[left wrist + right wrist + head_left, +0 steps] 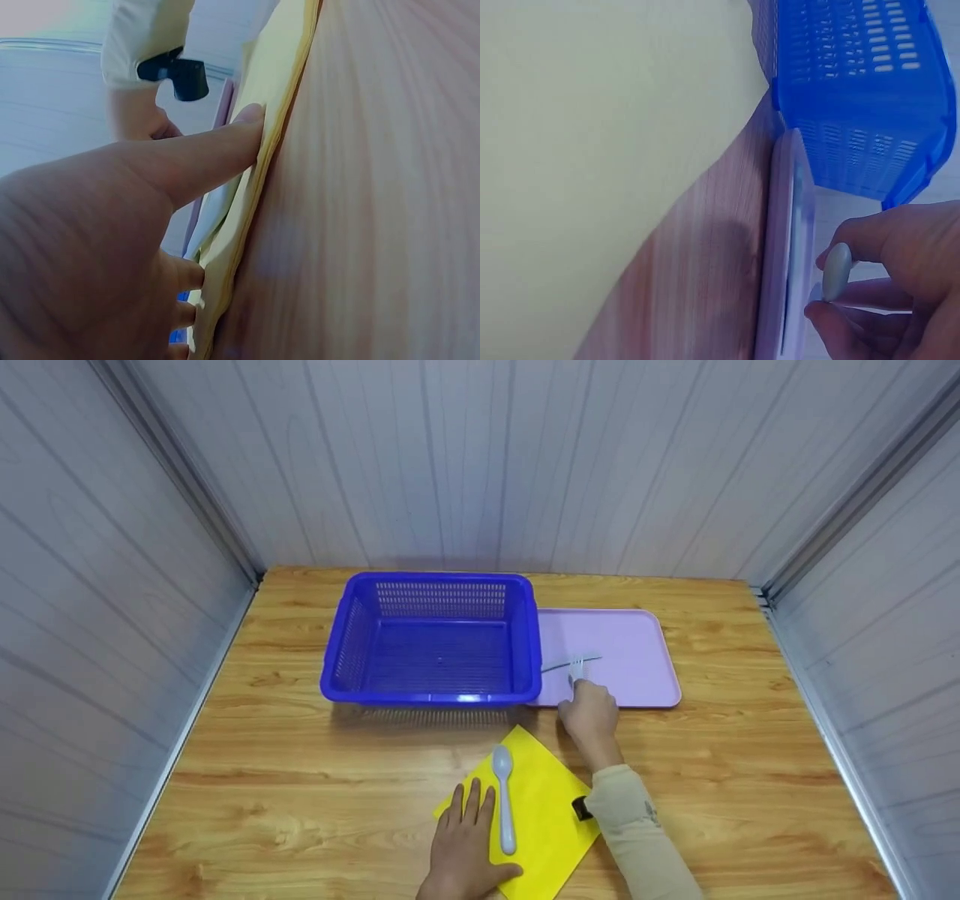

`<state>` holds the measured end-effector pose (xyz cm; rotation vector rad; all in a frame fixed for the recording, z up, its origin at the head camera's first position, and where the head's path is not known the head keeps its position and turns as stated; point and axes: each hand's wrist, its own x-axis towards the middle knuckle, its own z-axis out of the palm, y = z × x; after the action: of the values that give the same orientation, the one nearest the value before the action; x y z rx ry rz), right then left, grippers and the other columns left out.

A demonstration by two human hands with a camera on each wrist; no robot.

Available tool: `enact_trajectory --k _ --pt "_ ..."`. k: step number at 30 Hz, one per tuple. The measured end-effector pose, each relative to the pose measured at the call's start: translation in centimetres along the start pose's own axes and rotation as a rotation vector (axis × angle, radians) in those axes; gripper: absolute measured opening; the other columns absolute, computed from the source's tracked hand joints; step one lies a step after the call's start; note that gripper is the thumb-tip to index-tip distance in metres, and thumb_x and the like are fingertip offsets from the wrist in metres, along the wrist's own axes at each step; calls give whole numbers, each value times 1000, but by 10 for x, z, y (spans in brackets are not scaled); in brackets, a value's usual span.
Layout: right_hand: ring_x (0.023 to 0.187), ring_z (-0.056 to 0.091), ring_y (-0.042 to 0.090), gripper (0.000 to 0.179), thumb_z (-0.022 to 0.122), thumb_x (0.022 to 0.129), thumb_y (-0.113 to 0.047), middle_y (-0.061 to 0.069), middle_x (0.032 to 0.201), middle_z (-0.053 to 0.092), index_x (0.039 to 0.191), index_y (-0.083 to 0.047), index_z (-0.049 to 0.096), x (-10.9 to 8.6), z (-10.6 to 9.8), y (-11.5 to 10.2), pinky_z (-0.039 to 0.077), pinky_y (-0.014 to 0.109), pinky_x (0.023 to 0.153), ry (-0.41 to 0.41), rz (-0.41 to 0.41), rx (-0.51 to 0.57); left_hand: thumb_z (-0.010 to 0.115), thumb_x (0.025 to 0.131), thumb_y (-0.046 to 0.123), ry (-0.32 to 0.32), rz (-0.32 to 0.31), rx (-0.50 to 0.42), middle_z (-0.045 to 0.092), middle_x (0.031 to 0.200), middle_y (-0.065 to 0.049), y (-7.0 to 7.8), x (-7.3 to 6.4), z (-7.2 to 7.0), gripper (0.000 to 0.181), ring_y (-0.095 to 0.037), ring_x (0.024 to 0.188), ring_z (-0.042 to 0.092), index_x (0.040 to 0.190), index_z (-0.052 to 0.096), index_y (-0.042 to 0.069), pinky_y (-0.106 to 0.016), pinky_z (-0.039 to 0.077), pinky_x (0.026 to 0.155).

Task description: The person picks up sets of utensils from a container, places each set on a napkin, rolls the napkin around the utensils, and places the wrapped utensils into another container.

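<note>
My right hand (591,716) pinches a fork (576,669) by its handle, tines pointing away over the pink tray (634,649). The rounded end of the fork's handle shows between thumb and fingers in the right wrist view. A thin, slightly bent-looking metal utensil (556,666) lies on the tray, crossed by the tines in the head view. Fingers spread, my left hand (465,844) rests flat on a yellow folded napkin (551,825). Beside its fingers a pale grey spoon (506,814) lies lengthwise on the napkin, bowl toward the back.
A blue plastic basket (431,697) with slotted walls stands at the back, its right side against or over the tray's left end. Pale panel walls (465,465) enclose the wooden table (300,780) at the back and both sides.
</note>
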<state>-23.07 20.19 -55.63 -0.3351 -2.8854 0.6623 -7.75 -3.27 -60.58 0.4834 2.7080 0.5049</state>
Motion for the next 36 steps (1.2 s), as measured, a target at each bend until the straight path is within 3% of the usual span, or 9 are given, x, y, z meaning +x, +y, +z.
enact_trajectory --k 8,14,19,24,31,36 --pt "57 58 31 10 71 77 -10 9 65 60 75 -4 63 -32 -22 -12 46 46 47 16 -28 15 70 66 75 34 14 -5 12 161 -14 6 4 -10 120 -38 145 9 155 22 11 -54 22 111" --pt "49 46 25 11 71 73 -5 3 55 48 71 -6 61 -65 -18 -24 39 41 41 67 -115 33 74 65 72 30 6 -12 12 161 -15 8 5 -12 120 -39 145 9 155 23 11 -54 21 112" --pt "49 44 19 11 74 74 -7 1 56 48 74 -6 63 -95 -3 -35 38 34 42 -13 -149 44 74 65 72 19 5 0 14 160 -17 8 5 -12 119 -41 144 11 155 23 13 -54 22 111" --pt "54 52 18 17 76 74 -10 6 65 59 86 0 70 -118 11 -40 47 35 47 -77 -191 7 75 65 69 10 -1 -26 15 159 -18 8 2 -10 116 -43 143 12 156 20 22 -57 23 110" --pt "61 57 16 24 77 77 -13 8 75 66 96 1 72 -132 20 -42 52 34 53 -139 -169 -11 76 65 69 21 8 -31 16 159 -18 9 -2 -7 112 -44 143 13 155 24 26 -59 26 108" --pt "56 51 14 20 76 78 -14 5 69 61 92 0 72 -139 25 -42 48 31 48 -165 -179 -16 76 65 68 24 11 -26 16 159 -19 9 -4 -6 112 -45 143 12 156 24 27 -59 25 108"
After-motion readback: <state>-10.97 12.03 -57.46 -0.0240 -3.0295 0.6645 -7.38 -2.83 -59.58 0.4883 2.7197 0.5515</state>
